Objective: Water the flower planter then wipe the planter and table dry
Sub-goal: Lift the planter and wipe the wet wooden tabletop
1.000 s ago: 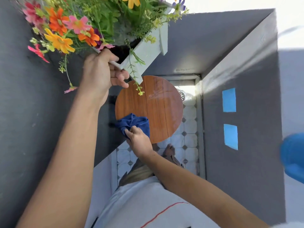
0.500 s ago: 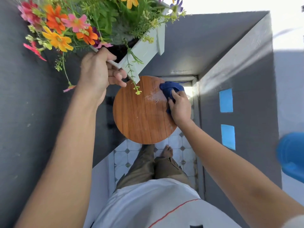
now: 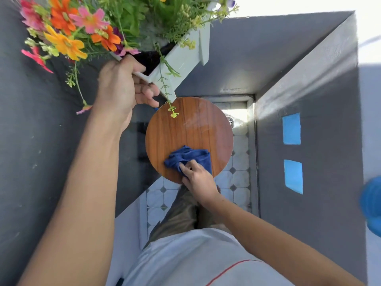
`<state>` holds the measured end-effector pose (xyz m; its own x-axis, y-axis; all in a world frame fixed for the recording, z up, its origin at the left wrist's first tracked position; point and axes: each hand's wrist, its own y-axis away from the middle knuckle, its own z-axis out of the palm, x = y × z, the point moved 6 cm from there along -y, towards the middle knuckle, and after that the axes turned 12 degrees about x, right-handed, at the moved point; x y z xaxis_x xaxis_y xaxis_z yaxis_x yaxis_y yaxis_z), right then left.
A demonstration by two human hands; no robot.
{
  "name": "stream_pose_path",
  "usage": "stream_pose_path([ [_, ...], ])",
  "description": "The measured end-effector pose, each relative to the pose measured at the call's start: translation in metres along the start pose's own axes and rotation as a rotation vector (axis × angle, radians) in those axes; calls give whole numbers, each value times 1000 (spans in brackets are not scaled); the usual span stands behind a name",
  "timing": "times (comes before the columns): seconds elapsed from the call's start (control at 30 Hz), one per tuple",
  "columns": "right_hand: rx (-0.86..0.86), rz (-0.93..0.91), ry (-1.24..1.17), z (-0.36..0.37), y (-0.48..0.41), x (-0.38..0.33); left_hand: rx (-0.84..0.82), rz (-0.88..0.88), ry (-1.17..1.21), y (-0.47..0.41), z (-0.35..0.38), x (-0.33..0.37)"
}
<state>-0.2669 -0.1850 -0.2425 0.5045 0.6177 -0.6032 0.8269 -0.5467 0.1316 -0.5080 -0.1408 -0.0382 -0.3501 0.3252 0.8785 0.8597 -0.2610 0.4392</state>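
Note:
My left hand [image 3: 121, 87] grips the rim of a pale grey-white planter [image 3: 183, 58] and holds it lifted and tilted above the table, at the top of the view. Orange, pink and yellow flowers [image 3: 68, 32] and green stems spill out of it. Below it stands a small round wooden table [image 3: 185, 129]. My right hand [image 3: 198, 178] presses a crumpled blue cloth [image 3: 189, 157] onto the near edge of the tabletop. A pale wet smear shows on the far right part of the wood.
Dark grey walls close in on the left [image 3: 41, 162] and right [image 3: 309, 162], the right one with two blue patches [image 3: 291, 129]. A tiled floor [image 3: 237, 178] with a drain [image 3: 230, 120] lies under the table. A blue object [image 3: 372, 205] sits at the right edge.
My right hand slid the blue cloth from the table's near left edge to its far right edge, then back to the near edge. The left hand kept the planter lifted.

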Motion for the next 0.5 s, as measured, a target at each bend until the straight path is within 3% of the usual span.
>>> stream_pose_path([
  [0.17,193,183,57,-61,-70,62,11,8,-1,-2,3,0],
  [0.3,305,231,63,-70,-154,49,18,7,-3,-1,5,-2],
  [0.4,242,126,48,-40,-189,5,30,1,-3,1,6,-3],
  [0.5,69,-73,60,10,-178,-44,36,1,-18,4,4,-6],
])
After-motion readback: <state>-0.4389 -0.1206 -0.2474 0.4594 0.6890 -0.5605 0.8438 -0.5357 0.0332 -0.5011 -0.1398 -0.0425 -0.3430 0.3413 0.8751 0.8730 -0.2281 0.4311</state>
